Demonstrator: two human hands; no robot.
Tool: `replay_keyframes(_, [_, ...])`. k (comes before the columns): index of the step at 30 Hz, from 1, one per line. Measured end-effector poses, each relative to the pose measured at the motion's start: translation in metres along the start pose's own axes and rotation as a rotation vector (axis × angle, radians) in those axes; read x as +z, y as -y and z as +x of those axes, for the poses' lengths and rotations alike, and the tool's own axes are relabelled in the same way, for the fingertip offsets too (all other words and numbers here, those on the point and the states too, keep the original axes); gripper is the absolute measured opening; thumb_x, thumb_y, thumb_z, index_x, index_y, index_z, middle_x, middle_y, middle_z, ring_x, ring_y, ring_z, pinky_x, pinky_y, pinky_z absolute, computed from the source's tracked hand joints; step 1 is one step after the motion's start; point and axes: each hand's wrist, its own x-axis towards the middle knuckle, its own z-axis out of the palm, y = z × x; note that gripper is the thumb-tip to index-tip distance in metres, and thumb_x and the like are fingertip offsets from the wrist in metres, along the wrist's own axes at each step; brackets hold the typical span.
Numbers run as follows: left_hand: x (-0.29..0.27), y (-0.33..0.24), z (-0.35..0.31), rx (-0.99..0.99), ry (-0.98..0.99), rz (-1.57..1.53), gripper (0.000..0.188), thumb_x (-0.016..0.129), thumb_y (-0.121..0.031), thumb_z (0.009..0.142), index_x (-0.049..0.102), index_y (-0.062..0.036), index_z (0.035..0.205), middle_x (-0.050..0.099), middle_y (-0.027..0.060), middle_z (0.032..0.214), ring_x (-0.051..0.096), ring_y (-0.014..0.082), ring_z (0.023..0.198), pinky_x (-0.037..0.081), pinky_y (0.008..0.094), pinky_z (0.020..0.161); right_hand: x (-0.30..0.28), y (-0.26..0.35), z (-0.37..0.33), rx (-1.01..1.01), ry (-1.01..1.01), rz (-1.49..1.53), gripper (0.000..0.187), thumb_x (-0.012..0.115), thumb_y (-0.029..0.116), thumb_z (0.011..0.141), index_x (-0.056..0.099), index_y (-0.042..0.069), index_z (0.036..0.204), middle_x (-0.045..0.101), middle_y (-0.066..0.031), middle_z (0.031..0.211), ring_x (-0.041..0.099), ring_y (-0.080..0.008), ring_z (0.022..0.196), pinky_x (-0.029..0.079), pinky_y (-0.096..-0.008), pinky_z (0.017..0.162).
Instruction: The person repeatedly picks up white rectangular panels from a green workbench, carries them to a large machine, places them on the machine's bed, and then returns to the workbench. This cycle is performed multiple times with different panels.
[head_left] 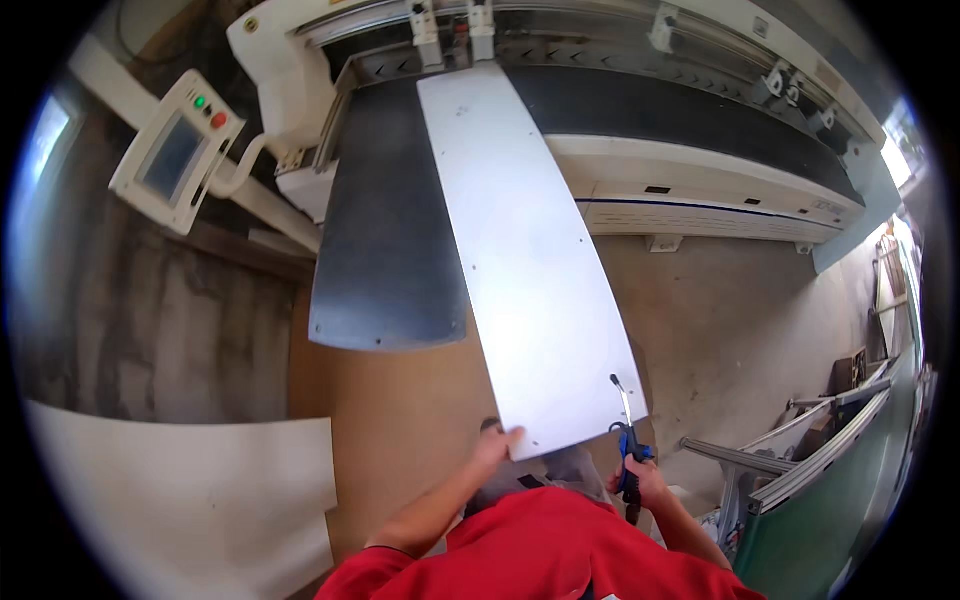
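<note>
A long white panel with small holes along its edges reaches from the machine's bed toward my body. My left hand grips the panel's near left corner, thumb on top and the other fingers underneath, hidden. In my right hand is an air blow gun with a blue and black body. Its bent metal nozzle ends in a dark tip above the panel's near right corner; whether it touches cannot be made out. My fingers are wrapped around the gun's handle.
A dark extension table lies left of the panel. Behind stands a large white machine with clamps along its rail. A control panel with buttons and a screen is at left. White sheet material lies lower left; metal frames stand at right.
</note>
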Motion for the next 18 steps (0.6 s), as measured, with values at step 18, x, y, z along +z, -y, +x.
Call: replay_keyframes(18, [0.188, -0.328, 0.302, 0.334, 0.047, -0.778, 0.03, 0.062, -0.013, 0.091, 0.056, 0.0008, 0.117, 0.063, 0.0099, 0.114, 0.06, 0.0237, 0.106, 0.05, 0.0393, 0.094, -0.268, 0.259, 0.024, -0.284, -0.489, 0.166, 0.041, 0.055, 0.052, 0.091, 0.058, 0.011, 0.086, 0.057, -0.0032, 0.069, 0.055, -0.017, 0.054, 0.048, -0.0324, 0.049])
